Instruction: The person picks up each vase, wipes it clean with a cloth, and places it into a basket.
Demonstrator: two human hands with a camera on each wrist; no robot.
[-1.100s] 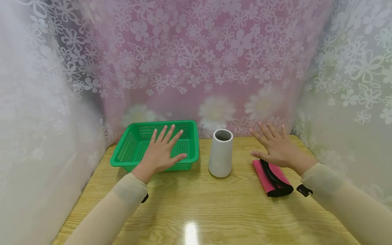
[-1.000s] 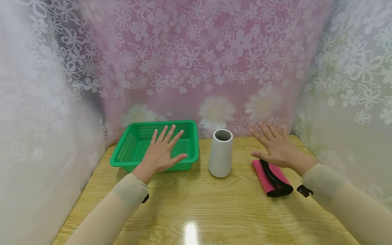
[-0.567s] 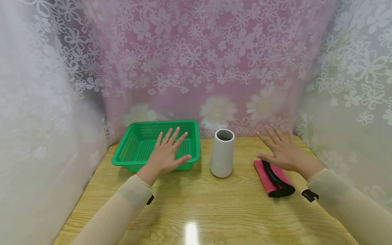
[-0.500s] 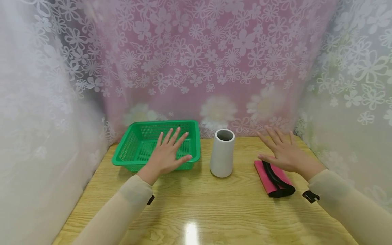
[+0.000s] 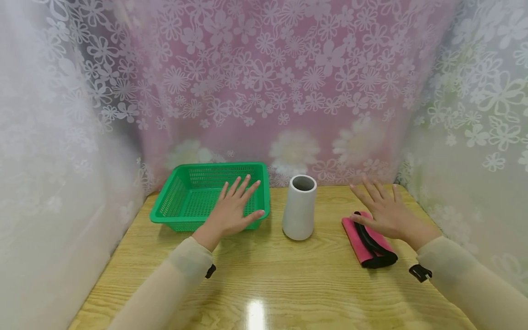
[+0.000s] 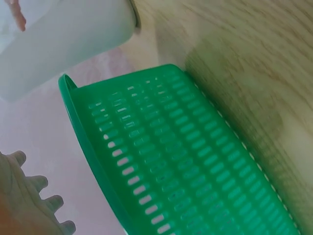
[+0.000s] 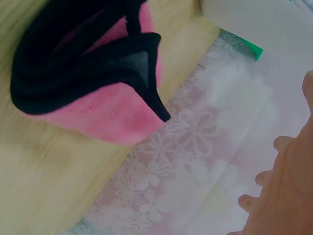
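Observation:
My left hand [image 5: 231, 213] is held with fingers spread in front of the green plastic basket [image 5: 177, 220], covering part of its right side; it grips nothing. In the left wrist view the slotted basket wall [image 6: 146, 122] lies beyond the fingertips. Between the hands a white tapered vase [image 5: 298, 213] stands upright, its round mouth facing up. My right hand [image 5: 385, 213], fingers also spread, hovers by a folded pink fabric piece with black edging [image 5: 355, 240] and hides its far right part. The right wrist view shows the fabric's pink fleecy surface [image 7: 105, 112] apart from the fingers.
The light wooden table [image 5: 268, 279] carries all these things. A pink floral curtain [image 5: 247, 91] hangs behind its far edge. Pale floral curtains close in the left [image 5: 62, 206] and right [image 5: 466, 192] sides.
Both hands have drifted slightly right and a little nearer to me, fingers still spread. More of the fabric's far end shows. Basket, vase and fabric keep their places on the table.

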